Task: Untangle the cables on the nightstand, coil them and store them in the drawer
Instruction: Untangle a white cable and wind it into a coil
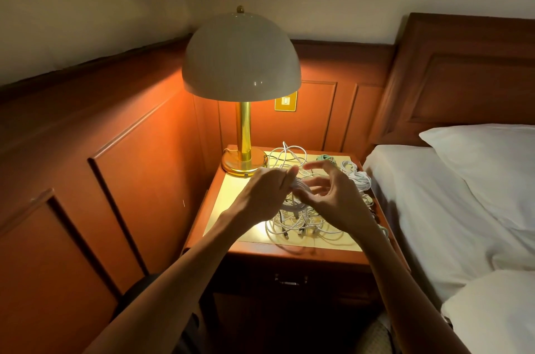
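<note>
Two bare arms reach over a wooden nightstand's brass-coloured surface (231, 203) beside a bed (434, 209). The left hand (266, 191) has its fingers (291, 172) curled round a small coil of white cable (295, 194), held just above a loose tangle of white cables (301, 226) lying mid-surface. The right hand (335, 197) is at the coil, fingers half bent and spread — whether they pinch a strand cannot be told. A green cable (325, 157) and a white bundle (357, 177) lie near the bed-side edge. A lit domed lamp (241, 64) stands at the back left. The drawer (291, 278) below is closed.
</note>
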`<move>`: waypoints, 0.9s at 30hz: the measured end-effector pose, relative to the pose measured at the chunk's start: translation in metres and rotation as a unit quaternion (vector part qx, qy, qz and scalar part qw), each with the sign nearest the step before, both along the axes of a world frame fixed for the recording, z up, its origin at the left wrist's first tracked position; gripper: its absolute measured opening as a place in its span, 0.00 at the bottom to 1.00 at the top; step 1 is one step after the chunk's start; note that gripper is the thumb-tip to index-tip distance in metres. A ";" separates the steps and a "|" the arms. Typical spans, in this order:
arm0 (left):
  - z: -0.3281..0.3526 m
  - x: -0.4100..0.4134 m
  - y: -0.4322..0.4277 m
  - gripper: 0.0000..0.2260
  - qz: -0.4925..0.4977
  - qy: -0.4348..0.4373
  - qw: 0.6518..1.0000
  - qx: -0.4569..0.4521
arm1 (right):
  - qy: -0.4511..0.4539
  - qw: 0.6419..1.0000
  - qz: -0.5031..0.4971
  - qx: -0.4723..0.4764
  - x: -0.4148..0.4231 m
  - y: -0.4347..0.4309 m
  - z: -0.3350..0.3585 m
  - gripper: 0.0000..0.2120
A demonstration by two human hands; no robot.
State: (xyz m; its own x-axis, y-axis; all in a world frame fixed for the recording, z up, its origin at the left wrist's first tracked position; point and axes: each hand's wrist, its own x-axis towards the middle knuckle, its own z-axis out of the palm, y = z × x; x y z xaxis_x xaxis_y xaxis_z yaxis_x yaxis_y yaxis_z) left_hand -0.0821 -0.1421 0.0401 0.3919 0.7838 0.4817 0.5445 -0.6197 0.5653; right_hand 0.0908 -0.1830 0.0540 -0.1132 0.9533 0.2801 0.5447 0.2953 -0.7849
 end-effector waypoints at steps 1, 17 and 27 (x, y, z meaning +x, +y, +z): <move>0.000 0.001 -0.001 0.21 -0.004 0.000 1.000 0.001 | -0.019 1.000 -0.001 0.009 -0.001 0.000 0.000 0.19; 0.004 0.008 -0.003 0.14 -0.010 -0.015 0.991 0.135 | 0.140 0.972 -0.002 -0.189 -0.004 0.005 0.003 0.04; 0.011 0.009 0.000 0.23 0.026 0.022 0.998 -0.054 | -0.103 0.959 -0.071 0.256 0.005 0.004 -0.015 0.34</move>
State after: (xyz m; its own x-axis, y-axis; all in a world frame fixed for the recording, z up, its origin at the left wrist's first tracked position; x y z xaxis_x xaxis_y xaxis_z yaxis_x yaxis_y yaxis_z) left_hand -0.0734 -0.1426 0.0516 0.3681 0.8497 0.3775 0.5997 -0.5273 0.6020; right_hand 0.0953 -0.1790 0.0388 -0.0946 0.7064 0.7014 0.7356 0.5243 -0.4289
